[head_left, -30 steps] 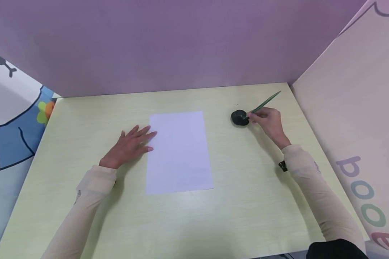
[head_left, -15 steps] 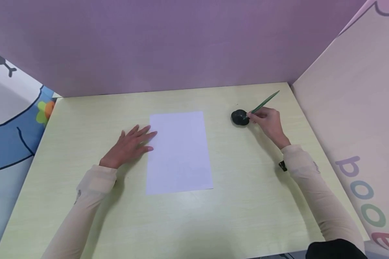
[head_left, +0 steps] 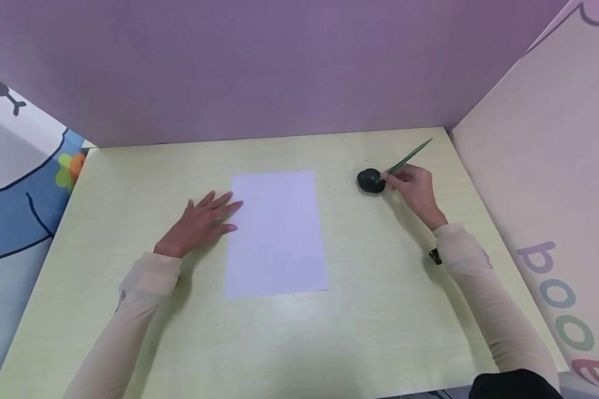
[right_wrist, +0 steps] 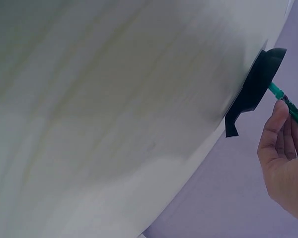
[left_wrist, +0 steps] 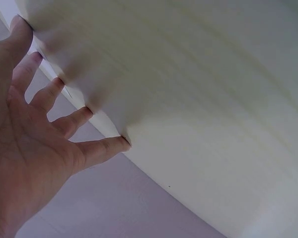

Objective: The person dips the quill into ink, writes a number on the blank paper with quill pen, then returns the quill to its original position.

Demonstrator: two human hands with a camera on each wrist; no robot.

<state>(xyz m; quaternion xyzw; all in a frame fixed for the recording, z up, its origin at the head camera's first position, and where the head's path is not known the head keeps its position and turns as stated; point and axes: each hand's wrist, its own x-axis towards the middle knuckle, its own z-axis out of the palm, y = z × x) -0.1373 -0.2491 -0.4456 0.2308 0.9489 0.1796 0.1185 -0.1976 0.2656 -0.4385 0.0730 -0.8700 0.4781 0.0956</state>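
In the head view, a blank white sheet of paper (head_left: 277, 235) lies near the middle of the table. Fingers spread, my left hand (head_left: 198, 221) rests at its left edge, fingertips on the paper; the left wrist view shows the same hand (left_wrist: 39, 129) with its fingertips pressed down. To the right of the paper sits a small, shiny black dish (head_left: 371, 180). A slim green paintbrush (head_left: 411, 155) is pinched between the thumb and fingers of my right hand (head_left: 415, 191). Its lower end meets the dish, and the tip is hidden behind the dish's wall in the right wrist view.
A pale wooden table (head_left: 289, 343) carries everything. A purple panel (head_left: 269, 72) rises along its back edge, a pale lettered panel (head_left: 544, 166) borders the right side, and a printed panel (head_left: 20, 210) stands at the left.
Both hands stay in place. The green paintbrush's upper end sways very slightly left, then back right, with its lower end still at the black dish. The paper has not shifted on the table.
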